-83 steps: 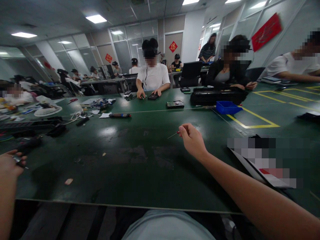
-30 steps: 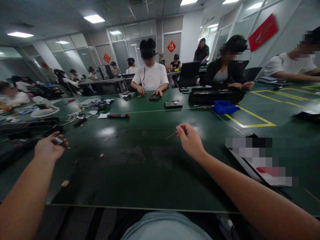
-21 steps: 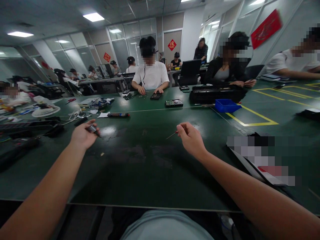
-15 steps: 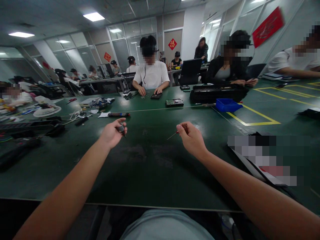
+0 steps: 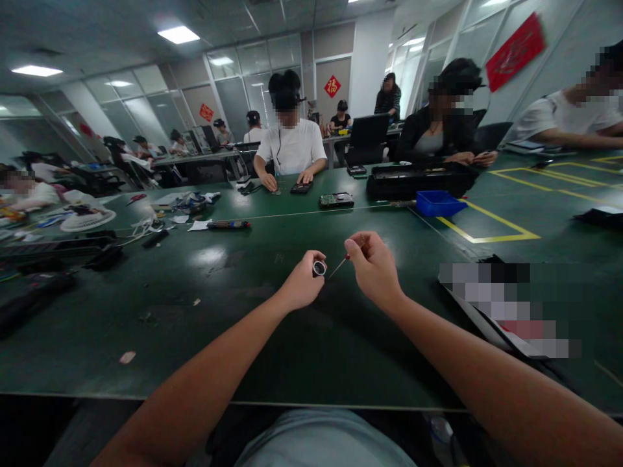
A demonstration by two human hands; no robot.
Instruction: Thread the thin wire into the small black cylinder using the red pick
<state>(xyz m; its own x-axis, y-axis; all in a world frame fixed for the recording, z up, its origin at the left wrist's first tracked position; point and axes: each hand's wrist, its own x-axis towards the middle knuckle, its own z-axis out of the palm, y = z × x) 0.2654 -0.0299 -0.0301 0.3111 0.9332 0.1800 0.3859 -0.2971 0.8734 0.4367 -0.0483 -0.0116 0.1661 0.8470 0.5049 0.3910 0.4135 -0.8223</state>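
Observation:
My left hand is closed around a small dark cylindrical part with a pale ring at its end, which faces right. My right hand grips a thin screwdriver; a bit of red shows at the fingers, and its metal shaft slants down to the left. The shaft's tip is close to the cylindrical part, though I cannot tell whether they touch. Both hands are above the green table. The rest of the screwdriver's handle is hidden in my fingers.
Beyond my hands lie a hard drive, a blue tray and a pen-like tool. Cables and a white round fan-like part are at the left. A person works across the table. Small scraps lie near my left forearm.
My left hand has moved right with the cylindrical part, up to the screwdriver's tip, and turned its ringed end into view. My right hand has stayed nearly in place.

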